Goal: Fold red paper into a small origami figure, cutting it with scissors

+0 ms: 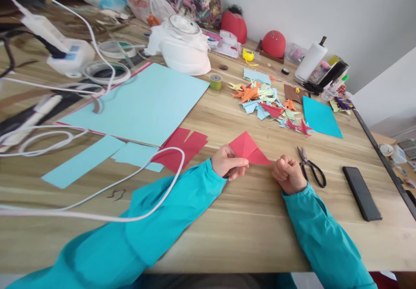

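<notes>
A folded red paper piece (247,147), roughly triangular with creases, is held above the table in my left hand (231,164). The thumb lies on its front near the lower edge, and the other fingers are behind it. My right hand (290,174) is curled closed right beside the paper's pointed right corner, with nothing visible in its fingers; whether it touches the corner I cannot tell. Black-handled scissors (311,167) lie just right of that hand. Left of my left hand are red paper pieces (183,148), partly behind a white cable (162,202).
Large light-blue sheets (139,102) and a blue strip (82,161) lie at left. Folded paper shapes (266,100) are heaped further back, near a thread spool (215,82) and a turquoise sheet (321,116). A phone (362,193) rests at right.
</notes>
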Motion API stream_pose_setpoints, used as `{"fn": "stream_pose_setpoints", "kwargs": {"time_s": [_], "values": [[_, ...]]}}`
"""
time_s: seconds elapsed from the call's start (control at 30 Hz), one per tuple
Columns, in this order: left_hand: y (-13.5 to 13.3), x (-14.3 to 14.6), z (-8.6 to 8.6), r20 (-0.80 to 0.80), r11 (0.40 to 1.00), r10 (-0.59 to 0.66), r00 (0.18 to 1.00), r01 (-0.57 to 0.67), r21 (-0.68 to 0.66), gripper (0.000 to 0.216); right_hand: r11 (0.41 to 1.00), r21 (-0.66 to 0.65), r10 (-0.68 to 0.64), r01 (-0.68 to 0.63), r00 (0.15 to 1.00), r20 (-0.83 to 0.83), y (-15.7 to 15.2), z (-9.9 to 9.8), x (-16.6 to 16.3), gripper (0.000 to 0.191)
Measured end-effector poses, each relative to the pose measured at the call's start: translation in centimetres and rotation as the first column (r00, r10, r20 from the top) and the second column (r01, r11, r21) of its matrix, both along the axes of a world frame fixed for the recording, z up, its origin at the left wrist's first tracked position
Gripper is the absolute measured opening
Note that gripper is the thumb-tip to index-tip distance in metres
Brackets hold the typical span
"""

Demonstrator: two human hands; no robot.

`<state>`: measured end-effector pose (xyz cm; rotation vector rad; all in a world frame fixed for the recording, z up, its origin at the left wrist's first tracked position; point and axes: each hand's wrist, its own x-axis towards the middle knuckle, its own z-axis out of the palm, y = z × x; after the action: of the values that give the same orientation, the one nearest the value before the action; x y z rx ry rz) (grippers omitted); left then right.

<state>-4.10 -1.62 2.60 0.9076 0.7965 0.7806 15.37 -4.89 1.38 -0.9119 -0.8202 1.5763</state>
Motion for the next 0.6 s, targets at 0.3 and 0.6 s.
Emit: {"fn": "stream_pose_setpoints", "kwargs": {"time_s": [0.3, 0.6], "values": [[-1.6, 1.4, -0.6, -0.182, 0.986, -0.094, 0.979, 0.117, 0.119, 0.016, 0.975, -0.021, 0.205, -0.22, 0.869, 0.449, -1.1, 0.4, -1.0, 0.024], [-2.6, 1.9, -1.0, -0.298, 0.965, -0.101, 0.949, 0.167, 0.204, 0.011, 0.972, -0.028, 0.224, -0.234, 0.877, 0.426, -1.2, 0.9, -1.2, 0.022]]}}
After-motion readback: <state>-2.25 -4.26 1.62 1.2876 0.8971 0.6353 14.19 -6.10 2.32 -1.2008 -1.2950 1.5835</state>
